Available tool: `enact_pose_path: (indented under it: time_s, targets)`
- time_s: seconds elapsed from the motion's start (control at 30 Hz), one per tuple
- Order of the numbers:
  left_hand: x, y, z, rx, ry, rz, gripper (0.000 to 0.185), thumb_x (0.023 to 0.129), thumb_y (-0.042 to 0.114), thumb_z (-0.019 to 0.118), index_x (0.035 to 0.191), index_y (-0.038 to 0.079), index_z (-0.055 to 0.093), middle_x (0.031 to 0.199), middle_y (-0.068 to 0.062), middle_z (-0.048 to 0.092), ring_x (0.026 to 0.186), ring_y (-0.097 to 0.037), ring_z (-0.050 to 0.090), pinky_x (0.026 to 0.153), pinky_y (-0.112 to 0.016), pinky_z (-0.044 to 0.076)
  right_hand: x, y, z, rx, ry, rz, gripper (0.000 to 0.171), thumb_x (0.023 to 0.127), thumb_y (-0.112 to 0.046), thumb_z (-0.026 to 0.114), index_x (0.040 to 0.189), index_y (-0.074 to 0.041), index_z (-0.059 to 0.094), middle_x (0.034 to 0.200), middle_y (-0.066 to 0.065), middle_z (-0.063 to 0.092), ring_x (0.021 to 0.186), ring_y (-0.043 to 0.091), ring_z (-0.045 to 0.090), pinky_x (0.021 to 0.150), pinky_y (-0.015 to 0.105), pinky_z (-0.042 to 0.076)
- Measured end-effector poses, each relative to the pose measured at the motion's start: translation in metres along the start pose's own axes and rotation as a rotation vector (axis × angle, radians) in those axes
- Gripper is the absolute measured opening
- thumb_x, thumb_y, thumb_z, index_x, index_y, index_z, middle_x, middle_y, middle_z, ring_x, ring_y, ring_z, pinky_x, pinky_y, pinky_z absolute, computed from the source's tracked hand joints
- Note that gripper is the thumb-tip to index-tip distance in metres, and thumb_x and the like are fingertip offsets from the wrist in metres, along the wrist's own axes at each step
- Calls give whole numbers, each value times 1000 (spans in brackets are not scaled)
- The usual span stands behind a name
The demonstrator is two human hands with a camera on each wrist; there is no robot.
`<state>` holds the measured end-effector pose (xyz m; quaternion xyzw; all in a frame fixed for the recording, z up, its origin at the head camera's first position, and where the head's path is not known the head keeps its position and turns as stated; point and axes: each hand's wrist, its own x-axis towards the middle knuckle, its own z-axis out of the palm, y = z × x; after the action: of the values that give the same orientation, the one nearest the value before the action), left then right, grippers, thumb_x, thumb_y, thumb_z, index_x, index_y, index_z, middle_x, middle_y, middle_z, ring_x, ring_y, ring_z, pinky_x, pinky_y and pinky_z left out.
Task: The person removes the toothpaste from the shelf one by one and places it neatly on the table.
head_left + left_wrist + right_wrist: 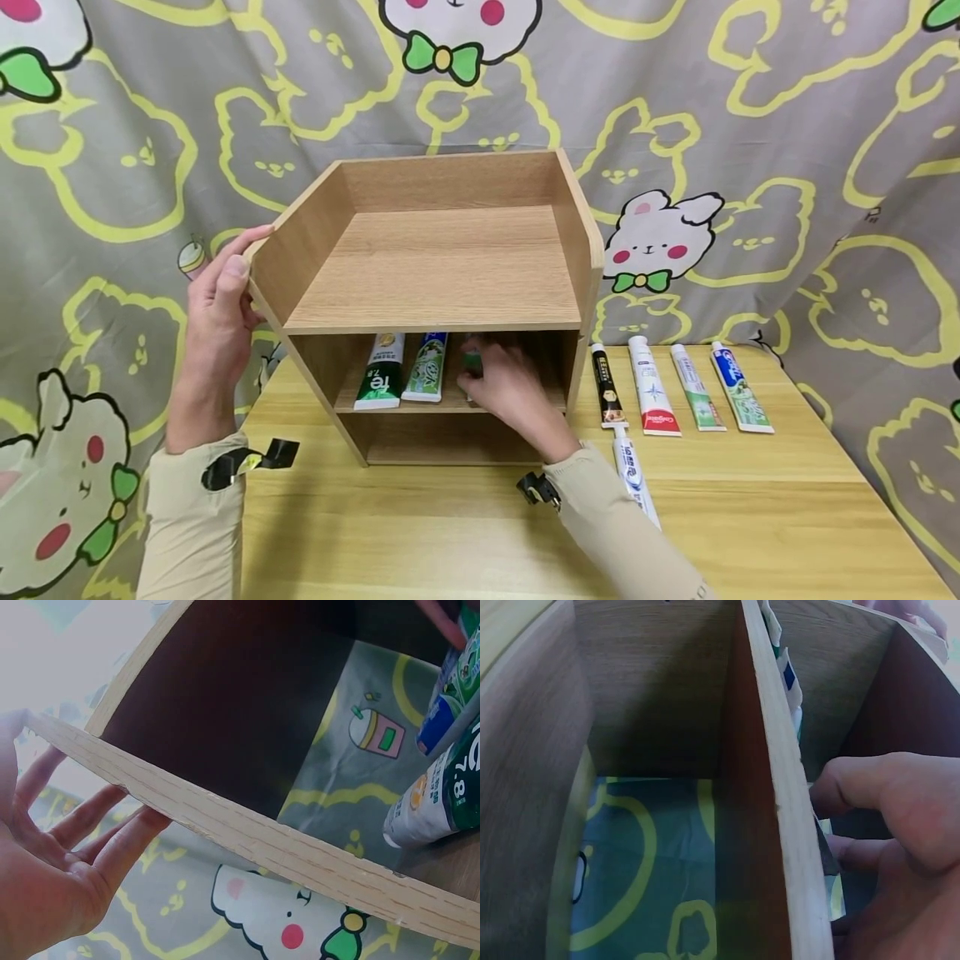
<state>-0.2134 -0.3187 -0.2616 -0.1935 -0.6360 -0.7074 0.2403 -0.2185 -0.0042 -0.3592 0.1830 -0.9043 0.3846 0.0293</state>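
A small wooden shelf [435, 250] stands on the table. My left hand [221, 325] holds the front edge of its left side panel, fingers against the outer face [90, 862]. My right hand [510, 383] reaches into the upper compartment, thumb and fingers pinching a toothpaste tube [472, 362] that is mostly hidden; a dark bit of it shows in the right wrist view. Left of that hand, a green-and-white toothpaste tube [381, 375] and a blue-and-green toothpaste tube [427, 367] lie side by side on the board.
Right of the shelf lie a black tube [607, 387], a white-and-red tube [654, 387], a white-and-green tube [697, 389] and a blue-and-green tube [738, 390]. Another white tube [633, 475] lies nearer, beside my right sleeve. A patterned curtain [795, 125] hangs behind the table [825, 517].
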Motion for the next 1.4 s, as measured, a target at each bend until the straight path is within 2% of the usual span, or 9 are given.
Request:
enact_pose_path:
  time_s: [0.23, 0.47, 0.6, 0.7, 0.8, 0.93, 1.13, 1.23, 1.4]
  targets:
    - [-2, 2, 1, 7, 12, -11, 44, 101, 26, 54, 141, 7, 63, 127, -19, 53, 92, -28, 61, 58, -28, 59, -3, 0, -7, 38, -45, 14, 38, 90, -14, 71, 128, -10, 68, 64, -2, 55, 49, 10, 42, 43, 25, 35]
    - [-1, 2, 3, 16, 20, -9, 45, 101, 26, 53, 140, 8, 63, 128, -19, 53, 94, -29, 61, 59, -29, 59, -9, 3, -17, 105, -32, 24, 33, 93, -17, 67, 125, -13, 72, 72, 0, 56, 49, 11, 41, 48, 28, 37]
    - [0, 1, 3, 16, 19, -11, 44, 101, 27, 52, 140, 8, 63, 128, -19, 53, 95, -29, 60, 59, -28, 59, -15, 8, -20, 132, -32, 14, 32, 94, -18, 65, 125, -14, 74, 59, -4, 49, 46, 10, 37, 49, 28, 36]
    - [0, 1, 4, 22, 17, -14, 45, 101, 27, 52, 141, 9, 63, 129, -19, 52, 97, -29, 59, 60, -29, 59, -20, 11, -22, 183, -22, 21, 31, 94, -17, 66, 123, -13, 75, 55, -6, 52, 45, 10, 39, 48, 27, 36]
    - [-1, 2, 3, 34, 18, -15, 45, 101, 27, 52, 141, 9, 63, 130, -18, 52, 99, -30, 59, 61, -29, 60, -24, 13, -23, 291, -16, 47, 29, 94, -14, 67, 121, -11, 76, 64, -3, 65, 50, 10, 52, 49, 27, 40]
    - [-2, 2, 3, 37, 18, -23, 45, 101, 28, 52, 141, 9, 63, 130, -18, 52, 99, -30, 59, 61, -28, 60, -31, 17, -20, 466, -11, 93, 28, 95, -13, 68, 121, -7, 76, 88, 5, 74, 69, 15, 70, 61, 29, 55]
    - [-3, 2, 3, 25, 25, -27, 46, 101, 27, 52, 142, 8, 62, 128, -19, 52, 97, -30, 60, 60, -29, 60, -40, 24, -13, 687, 9, 124, 33, 94, -9, 70, 126, -5, 72, 109, 15, 68, 90, 19, 71, 77, 33, 61]
    - [-2, 2, 3, 23, 22, -16, 46, 101, 27, 53, 142, 8, 62, 128, -19, 52, 96, -29, 61, 60, -28, 60, -45, 25, -11, 737, -6, 118, 37, 92, -6, 70, 129, -5, 70, 115, 17, 66, 92, 18, 71, 75, 30, 60]
    - [-1, 2, 1, 23, -1, -4, 45, 102, 27, 52, 142, 7, 61, 129, -18, 52, 96, -28, 61, 61, -28, 60, -54, 25, -10, 716, -25, 57, 45, 90, -3, 71, 134, -4, 66, 120, 18, 64, 89, 16, 70, 68, 24, 55]
